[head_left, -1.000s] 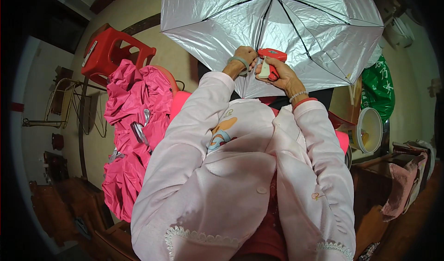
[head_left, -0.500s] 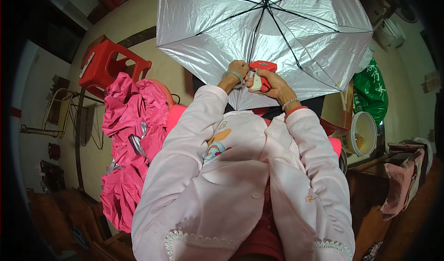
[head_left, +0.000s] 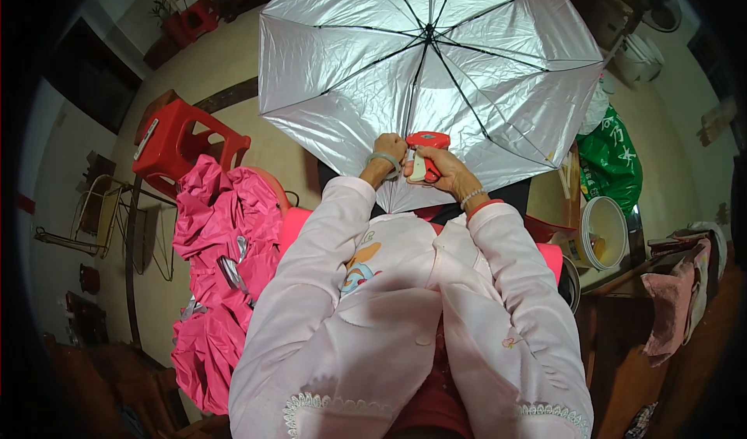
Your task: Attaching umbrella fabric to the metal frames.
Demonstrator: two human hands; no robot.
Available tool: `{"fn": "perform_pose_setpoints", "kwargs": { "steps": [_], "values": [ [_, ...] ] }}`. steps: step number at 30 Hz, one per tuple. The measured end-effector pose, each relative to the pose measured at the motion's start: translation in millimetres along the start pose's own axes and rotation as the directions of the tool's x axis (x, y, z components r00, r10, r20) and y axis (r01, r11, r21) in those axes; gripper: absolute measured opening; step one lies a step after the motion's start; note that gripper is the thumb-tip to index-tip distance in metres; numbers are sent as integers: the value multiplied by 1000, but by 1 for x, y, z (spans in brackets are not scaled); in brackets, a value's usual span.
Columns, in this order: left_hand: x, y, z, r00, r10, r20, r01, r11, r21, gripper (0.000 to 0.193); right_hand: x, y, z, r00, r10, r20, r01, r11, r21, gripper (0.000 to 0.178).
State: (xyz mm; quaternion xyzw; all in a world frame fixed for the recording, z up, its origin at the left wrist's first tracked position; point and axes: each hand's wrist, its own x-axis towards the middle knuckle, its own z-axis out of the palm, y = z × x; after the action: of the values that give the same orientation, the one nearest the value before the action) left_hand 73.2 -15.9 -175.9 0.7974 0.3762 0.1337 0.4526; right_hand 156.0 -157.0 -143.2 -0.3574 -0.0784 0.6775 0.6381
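Observation:
An opened umbrella (head_left: 350, 116) spreads in front of me, its silver inside and black ribs facing up and its hub at the far side. My left hand (head_left: 391, 149), a bangle on its wrist, is closed at the near part of the canopy by a rib; the fingertips are partly hidden. Just right of it, my right hand (head_left: 449, 171) wraps round a red and cream hand tool (head_left: 428, 140), whose wide red head points away from me. The tool's exact kind is unclear. Both hands almost touch over the silver cloth.
On the left, crumpled pink fabric (head_left: 222, 237) is heaped beside a red plastic stool (head_left: 183, 143) and a metal wire rack (head_left: 97, 213). To the right are a green bag (head_left: 613, 159), stacked white buckets (head_left: 605, 233) and a pink cloth (head_left: 675, 299) on wooden furniture.
In the picture, the umbrella, both hands and the tool sit slightly lower and further left, as the whole view has shifted. The hands keep the same grips.

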Motion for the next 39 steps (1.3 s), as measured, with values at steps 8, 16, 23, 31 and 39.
{"fn": "perform_pose_setpoints", "kwargs": {
  "steps": [8, 16, 23, 31, 39],
  "values": [
    [-3, 0, 2, 999, 31, -28, -31, 1000, 0, 24, -4, 0, 1, 999, -53, -7, 52, 996, -67, 25],
    [9, -13, 9, 997, 68, -47, -64, 993, 100, 24, -9, 0, 5, 1000, -27, -7, 27, 999, -29, 22],
    [7, -7, 7, 982, 177, -61, -168, 977, 128, 24, -4, 2, -3, 993, -49, -109, 44, 998, -48, 25],
    [3, -7, 5, 984, 160, -82, -150, 982, 117, 25, -12, -2, 9, 995, -24, -93, 23, 1000, -8, 25],
    [4, -9, 7, 980, 178, -91, -165, 977, 136, 24, -3, 3, -2, 994, -29, -110, 24, 998, -50, 23]
  ]
}}
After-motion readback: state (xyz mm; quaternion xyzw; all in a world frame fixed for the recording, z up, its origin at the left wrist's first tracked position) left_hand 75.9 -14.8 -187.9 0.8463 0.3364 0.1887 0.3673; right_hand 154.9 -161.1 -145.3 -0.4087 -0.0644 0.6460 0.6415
